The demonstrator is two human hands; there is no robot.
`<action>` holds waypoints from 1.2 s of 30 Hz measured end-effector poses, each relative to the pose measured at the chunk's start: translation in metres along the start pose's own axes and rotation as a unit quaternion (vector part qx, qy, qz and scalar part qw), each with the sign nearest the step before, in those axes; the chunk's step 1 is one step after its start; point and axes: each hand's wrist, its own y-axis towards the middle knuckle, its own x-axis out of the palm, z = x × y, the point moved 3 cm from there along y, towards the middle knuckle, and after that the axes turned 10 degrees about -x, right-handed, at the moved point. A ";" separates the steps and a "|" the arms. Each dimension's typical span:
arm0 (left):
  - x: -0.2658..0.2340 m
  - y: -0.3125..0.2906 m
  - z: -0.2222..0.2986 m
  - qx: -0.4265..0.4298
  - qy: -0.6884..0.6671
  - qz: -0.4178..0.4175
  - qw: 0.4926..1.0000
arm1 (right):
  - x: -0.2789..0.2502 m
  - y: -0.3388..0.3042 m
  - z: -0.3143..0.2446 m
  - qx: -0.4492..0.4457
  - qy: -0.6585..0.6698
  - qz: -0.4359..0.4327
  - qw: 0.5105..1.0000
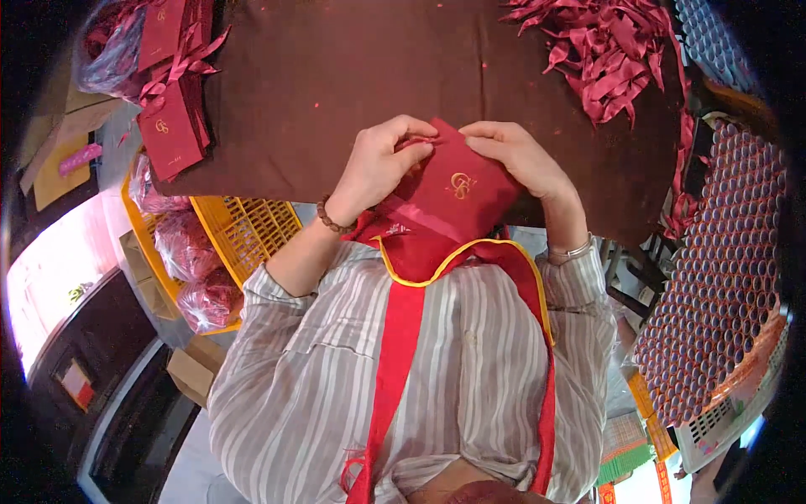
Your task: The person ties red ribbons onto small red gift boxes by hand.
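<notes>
Held up near my chest, at the front edge of the brown-covered table, is a flat red paper packet (474, 195) with a gold emblem. My left hand (388, 160) has its thumb and fingertips closed together at the packet's upper left edge; any small thing in that pinch is hard to make out. On the other side, my right hand (516, 155) grips the upper right edge between thumb and fingers. A satiny red ribbon (428, 222) crosses the packet's lower part. Below it is my red apron (420, 267) with yellow trim.
Similar red packets with ribbon bows (172, 130) are stacked at the table's left edge. Loose red ribbons (609, 59) lie heaped at the far right. A yellow crate (243, 239) with plastic-wrapped bundles stands left; rows of small round-ended items (714, 277) fill the right side.
</notes>
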 end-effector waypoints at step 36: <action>0.009 -0.011 0.020 0.137 0.207 0.160 0.955 | 0.001 -0.013 0.003 -0.050 0.138 0.009 0.989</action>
